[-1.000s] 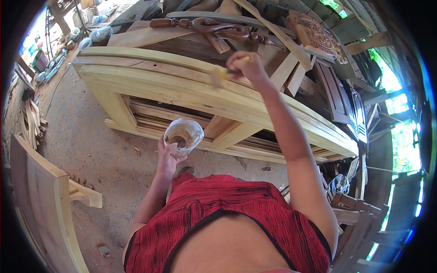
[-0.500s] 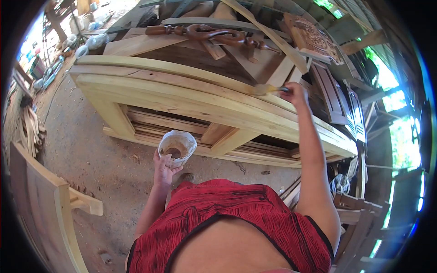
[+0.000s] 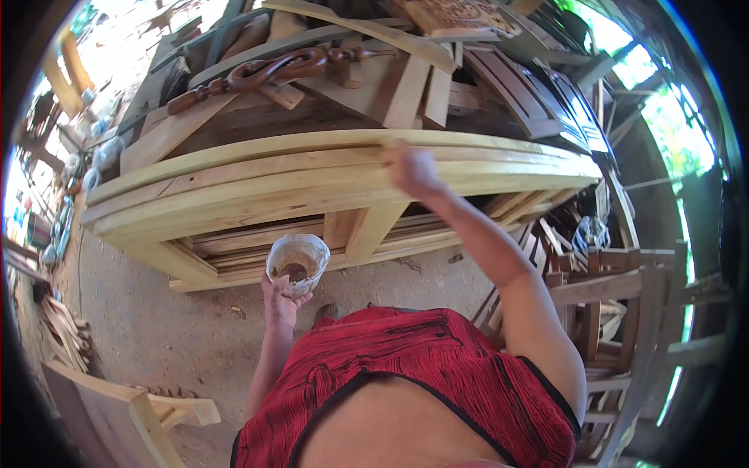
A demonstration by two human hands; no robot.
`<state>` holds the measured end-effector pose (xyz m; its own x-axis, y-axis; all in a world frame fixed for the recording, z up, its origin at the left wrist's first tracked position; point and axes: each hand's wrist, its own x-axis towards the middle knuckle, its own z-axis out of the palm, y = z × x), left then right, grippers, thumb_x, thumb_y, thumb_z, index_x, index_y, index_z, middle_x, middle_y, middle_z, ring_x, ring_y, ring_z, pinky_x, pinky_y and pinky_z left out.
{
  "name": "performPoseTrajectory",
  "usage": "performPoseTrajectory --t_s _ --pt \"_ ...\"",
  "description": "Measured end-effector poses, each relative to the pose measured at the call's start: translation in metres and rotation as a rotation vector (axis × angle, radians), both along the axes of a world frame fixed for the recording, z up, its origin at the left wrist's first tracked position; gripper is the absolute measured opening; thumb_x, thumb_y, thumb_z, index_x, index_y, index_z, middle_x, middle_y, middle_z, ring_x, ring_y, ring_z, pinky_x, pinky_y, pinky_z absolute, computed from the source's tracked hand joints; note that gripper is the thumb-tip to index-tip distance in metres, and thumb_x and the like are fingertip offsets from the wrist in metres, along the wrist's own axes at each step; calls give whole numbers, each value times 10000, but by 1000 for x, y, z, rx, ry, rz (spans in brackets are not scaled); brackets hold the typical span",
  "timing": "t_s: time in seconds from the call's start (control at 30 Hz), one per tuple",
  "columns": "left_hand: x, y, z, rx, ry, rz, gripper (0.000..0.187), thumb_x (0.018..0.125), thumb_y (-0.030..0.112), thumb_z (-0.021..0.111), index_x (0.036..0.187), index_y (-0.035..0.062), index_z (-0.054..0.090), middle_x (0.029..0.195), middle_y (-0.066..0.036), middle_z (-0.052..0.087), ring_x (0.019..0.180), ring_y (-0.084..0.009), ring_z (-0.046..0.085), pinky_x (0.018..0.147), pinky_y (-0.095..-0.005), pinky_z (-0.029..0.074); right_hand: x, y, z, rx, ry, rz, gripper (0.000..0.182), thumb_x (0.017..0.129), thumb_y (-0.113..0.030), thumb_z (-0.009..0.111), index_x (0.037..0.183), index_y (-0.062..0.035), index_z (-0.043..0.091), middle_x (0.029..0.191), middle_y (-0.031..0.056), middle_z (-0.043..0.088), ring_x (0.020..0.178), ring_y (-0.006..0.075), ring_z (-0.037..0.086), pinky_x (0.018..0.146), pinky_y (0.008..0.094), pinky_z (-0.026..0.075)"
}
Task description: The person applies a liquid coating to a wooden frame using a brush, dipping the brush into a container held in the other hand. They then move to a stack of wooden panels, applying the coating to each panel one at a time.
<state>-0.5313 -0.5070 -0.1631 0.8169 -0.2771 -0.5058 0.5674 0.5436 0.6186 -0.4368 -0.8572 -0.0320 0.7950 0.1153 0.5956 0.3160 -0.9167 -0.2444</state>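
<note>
In my left hand (image 3: 282,300) is a whitish plastic tub (image 3: 312,251), tilted toward me, with brown stains and a little brown matter at its bottom. My fingers wrap its near side and base. My right hand (image 3: 413,170), smeared by motion, is closed around a paintbrush that it now mostly hides. It is at the upper edges of the pale wooden frames (image 3: 257,204), which stand on edge side by side in front of me. The brush's bristles do not show clearly, so contact with the wood cannot be made out.
Behind the frames lie a carved dark-brown wooden piece (image 3: 269,72), loose boards (image 3: 406,90) and a carved panel (image 3: 460,17). Dark panelled shutters (image 3: 515,90) lean at the right. A wooden board (image 3: 117,413) stands at lower left, and stacked wooden frames (image 3: 605,312) at lower right.
My right hand has swept left along the frames' upper edge with the paintbrush. The view has turned to the right. My left hand still holds the tub in about the same place.
</note>
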Motion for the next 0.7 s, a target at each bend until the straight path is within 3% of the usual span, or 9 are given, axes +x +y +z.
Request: performPoseTrajectory --t_s 0.07,0.1,0.13,0.27,0.33,0.4,0.47,0.53,0.7 --pt "-5 -13 -3 3 -15 -63 747 701 313 655 1328 266 251 1283 -116 384 1051 -366 524 707 -504 506 -16 60 30 83 93 156 100 683 -50 564 735 -89 640 779 145 609 580 315 584 521 387 477" --pt "-7 -19 -3 2 -33 -98 749 703 311 654 1331 268 248 1281 -115 390 1039 -365 534 698 -498 514 -18 75 38 196 169 202 107 699 -56 557 762 -74 642 790 127 612 650 292 594 583 378 484" --pt "-11 -27 1 12 -39 -122 749 703 311 654 1331 268 248 1281 -115 390 1039 -365 534 698 -498 514 -19 82 41 310 239 251 119 714 -62 551 789 -58 644 800 109 615 720 269 605 644 369 491" --pt "-30 -50 9 -2 -65 -136 755 704 316 657 1334 258 245 1291 -112 392 1044 -365 530 705 -499 511 -25 57 40 634 236 330 101 723 -37 566 794 -26 637 783 89 618 688 205 614 635 336 511" --pt "-43 -61 10 -4 -71 -128 758 703 320 660 1334 253 246 1301 -114 385 1069 -368 513 727 -516 498 -31 11 28 1185 627 145 90 729 -16 582 808 -4 625 781 90 619 680 178 635 630 310 537" --pt "-54 -71 12 37 -67 -112 750 706 331 661 1331 247 255 1313 -117 373 1133 -362 460 787 -554 455 -55 -48 24 1378 571 73 67 743 -42 609 802 -27 639 740 74 630 631 157 644 554 259 520" --pt "-62 -83 2 26 -47 -100 740 709 335 660 1326 244 261 1320 -119 367 1152 -362 439 808 -567 433 -87 -119 24 1339 525 9 126 746 -24 588 868 2 601 789 116 626 691 208 665 637 313 564" --pt "-70 -99 -15 29 -31 -100 731 712 339 660 1321 241 268 1326 -121 360 1172 -362 417 830 -580 410 -121 -195 23 1327 453 -142 123 753 -25 570 873 -5 590 800 131 627 694 223 667 625 313 564" --pt "-89 -156 -34 -176 95 -123 684 716 352 666 1293 212 327 1309 -133 398 1144 -391 454 787 -577 478 -208 -363 13 1347 118 -467 137 746 -40 550 869 -23 607 767 77 628 701 183 663 598 276 547"
